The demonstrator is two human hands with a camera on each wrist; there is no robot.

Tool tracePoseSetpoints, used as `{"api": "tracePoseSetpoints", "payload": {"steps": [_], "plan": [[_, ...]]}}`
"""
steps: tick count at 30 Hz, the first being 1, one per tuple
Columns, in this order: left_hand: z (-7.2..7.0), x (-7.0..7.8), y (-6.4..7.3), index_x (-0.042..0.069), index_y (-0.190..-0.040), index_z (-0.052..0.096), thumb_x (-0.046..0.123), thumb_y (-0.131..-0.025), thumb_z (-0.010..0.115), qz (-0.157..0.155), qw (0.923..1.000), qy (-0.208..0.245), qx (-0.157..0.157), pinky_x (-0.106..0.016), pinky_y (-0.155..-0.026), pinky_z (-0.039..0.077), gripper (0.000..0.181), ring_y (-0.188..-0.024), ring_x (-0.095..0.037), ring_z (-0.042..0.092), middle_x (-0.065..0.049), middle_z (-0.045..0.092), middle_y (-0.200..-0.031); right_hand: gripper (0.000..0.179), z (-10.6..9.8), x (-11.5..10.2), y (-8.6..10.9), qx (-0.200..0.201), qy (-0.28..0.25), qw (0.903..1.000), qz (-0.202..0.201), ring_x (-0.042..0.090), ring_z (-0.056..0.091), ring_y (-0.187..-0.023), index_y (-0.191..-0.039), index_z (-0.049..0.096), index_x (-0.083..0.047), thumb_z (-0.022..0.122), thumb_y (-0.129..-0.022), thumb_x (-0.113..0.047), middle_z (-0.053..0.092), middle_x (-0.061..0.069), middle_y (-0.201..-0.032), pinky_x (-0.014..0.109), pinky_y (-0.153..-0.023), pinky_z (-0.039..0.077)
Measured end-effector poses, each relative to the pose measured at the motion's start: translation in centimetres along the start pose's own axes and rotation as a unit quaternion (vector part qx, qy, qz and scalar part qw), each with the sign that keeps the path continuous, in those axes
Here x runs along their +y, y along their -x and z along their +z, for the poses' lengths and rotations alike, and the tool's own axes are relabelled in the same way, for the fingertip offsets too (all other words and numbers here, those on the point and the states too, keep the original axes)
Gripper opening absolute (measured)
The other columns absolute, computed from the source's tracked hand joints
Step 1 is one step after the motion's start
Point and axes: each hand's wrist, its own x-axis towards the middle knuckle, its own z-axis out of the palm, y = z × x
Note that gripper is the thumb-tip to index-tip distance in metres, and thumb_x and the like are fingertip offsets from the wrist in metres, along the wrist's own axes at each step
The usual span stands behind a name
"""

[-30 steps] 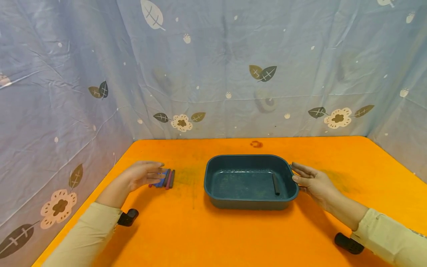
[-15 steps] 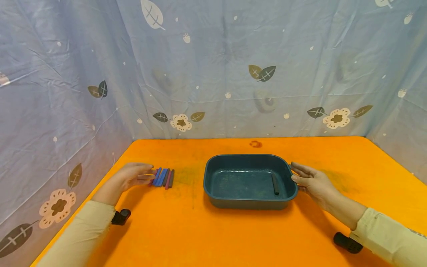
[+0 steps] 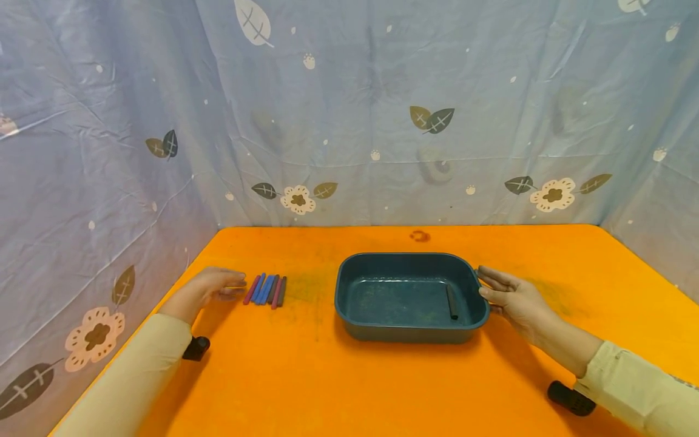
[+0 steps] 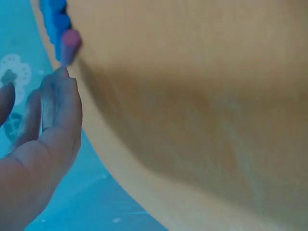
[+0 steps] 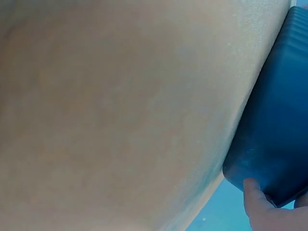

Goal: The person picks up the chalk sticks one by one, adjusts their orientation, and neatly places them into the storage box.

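A dark teal rectangular tub [image 3: 409,328] stands on the orange table, with one dark stick [image 3: 451,302] lying inside near its right end. My right hand [image 3: 516,303] holds the tub's right end, thumb and fingers at the rim; in the right wrist view a fingertip [image 5: 251,185] touches the outer wall. To the left, several chalk-like sticks [image 3: 267,290], red, blue and dark, lie side by side in a row. Just left of that row is my left hand [image 3: 210,286], holding nothing, its fingers extended. In the left wrist view its fingertips come close to a red stick's end [image 4: 71,38].
A pale blue curtain [image 3: 349,121] with leaf and flower prints encloses the table's back and sides. Yellowish-green smudges mark the orange tabletop [image 3: 306,376]. A black wrist camera [image 3: 570,398] sits below the right forearm, another [image 3: 196,348] below the left.
My left hand has drawn back leftward from over the sticks, leaving the whole row uncovered. My right hand and the tub have stayed put.
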Motion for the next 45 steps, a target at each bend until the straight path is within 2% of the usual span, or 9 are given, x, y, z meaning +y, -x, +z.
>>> {"api": "tracePoseSetpoints", "payload": {"steps": [4,8,14,20,23,26,31,35,45], "plan": [[-0.7,-0.4,-0.8,-0.023,-0.141,0.023,0.011,-0.103,0.044,-0.029,0.9990,0.021,-0.027,-0.035,-0.087,0.054,0.055,-0.084,-0.012,0.065,-0.021,0.067,-0.108,0.069,0.1,0.0,0.0,0.001,0.001,1.0000,0.003,-0.009,0.056,-0.095,-0.152,0.010,0.004,0.054,-0.101,-0.011,0.009,0.026,-0.155,0.021,-0.079,0.052],[-1.2,-1.1,-1.4,-0.018,-0.139,0.034,0.013,-0.104,0.042,-0.060,0.9957,0.041,-0.057,-0.026,-0.080,0.055,0.047,-0.078,-0.007,0.060,0.003,0.066,-0.089,0.068,0.2,0.1,0.1,0.000,0.007,1.0000,0.005,-0.010,0.055,-0.095,-0.152,0.010,0.004,0.053,-0.101,-0.009,0.009,0.026,-0.156,0.021,-0.080,0.051],[-1.6,-1.4,-2.2,0.002,-0.102,0.069,0.012,-0.105,0.041,-0.078,0.9921,0.065,-0.073,-0.020,-0.074,0.054,0.030,-0.073,-0.005,0.060,0.006,0.065,-0.079,0.067,0.1,-0.1,0.1,-0.001,0.008,1.0000,0.004,-0.010,0.054,-0.095,-0.153,0.009,0.004,0.051,-0.102,-0.010,0.008,0.026,-0.156,0.021,-0.080,0.051],[-1.1,-0.6,-2.3,0.021,-0.072,0.070,0.020,-0.103,0.047,-0.113,0.9917,0.039,-0.047,-0.019,-0.071,0.051,0.039,-0.069,-0.004,0.058,0.010,0.064,-0.070,0.067,0.1,-0.2,0.0,-0.001,0.017,0.9998,0.008,-0.012,0.052,-0.095,-0.153,0.010,0.003,0.051,-0.102,-0.011,0.009,0.026,-0.156,0.021,-0.082,0.051],[-0.4,-0.4,-2.3,0.017,-0.077,0.067,0.022,-0.101,0.052,-0.120,0.9927,0.004,-0.014,-0.024,-0.077,0.049,0.029,-0.076,-0.008,0.056,0.009,0.061,-0.073,0.067,0.1,-0.1,0.0,-0.002,0.018,0.9998,0.007,-0.012,0.053,-0.095,-0.153,0.009,0.003,0.051,-0.102,-0.011,0.009,0.026,-0.156,0.021,-0.082,0.051],[0.3,-0.4,-2.3,0.006,-0.094,0.063,0.024,-0.099,0.058,-0.117,0.9925,-0.027,0.022,-0.031,-0.088,0.048,0.019,-0.089,-0.016,0.054,0.005,0.058,-0.080,0.069,0.0,0.0,-0.1,-0.002,0.007,1.0000,0.003,-0.010,0.055,-0.095,-0.153,0.009,0.004,0.052,-0.102,-0.011,0.008,0.026,-0.155,0.021,-0.081,0.052],[1.2,-0.5,-2.5,-0.004,-0.106,0.052,0.027,-0.095,0.063,-0.115,0.9885,-0.071,0.067,-0.032,-0.088,0.050,0.035,-0.086,-0.019,0.052,-0.001,0.052,-0.082,0.071,-0.1,0.0,-0.2,-0.002,-0.003,1.0000,0.004,-0.007,0.057,-0.095,-0.153,0.010,0.004,0.055,-0.101,-0.013,0.009,0.024,-0.155,0.022,-0.080,0.052],[1.6,-0.5,-2.8,-0.008,-0.110,0.047,0.028,-0.095,0.063,-0.122,0.9854,-0.092,0.076,-0.029,-0.080,0.050,0.043,-0.080,-0.017,0.049,-0.002,0.048,-0.080,0.070,0.0,0.0,-0.1,-0.002,0.009,1.0000,0.001,-0.010,0.055,-0.095,-0.152,0.010,0.004,0.054,-0.101,-0.012,0.009,0.026,-0.155,0.021,-0.080,0.052],[1.7,-0.4,-3.0,-0.011,-0.114,0.045,0.026,-0.095,0.061,-0.138,0.9832,-0.089,0.080,-0.035,-0.091,0.047,0.044,-0.093,-0.024,0.049,-0.009,0.048,-0.091,0.064,0.3,-0.2,0.3,-0.001,0.028,0.9996,-0.001,-0.012,0.053,-0.094,-0.153,0.009,0.004,0.047,-0.103,-0.008,0.009,0.027,-0.156,0.021,-0.079,0.050]]}}
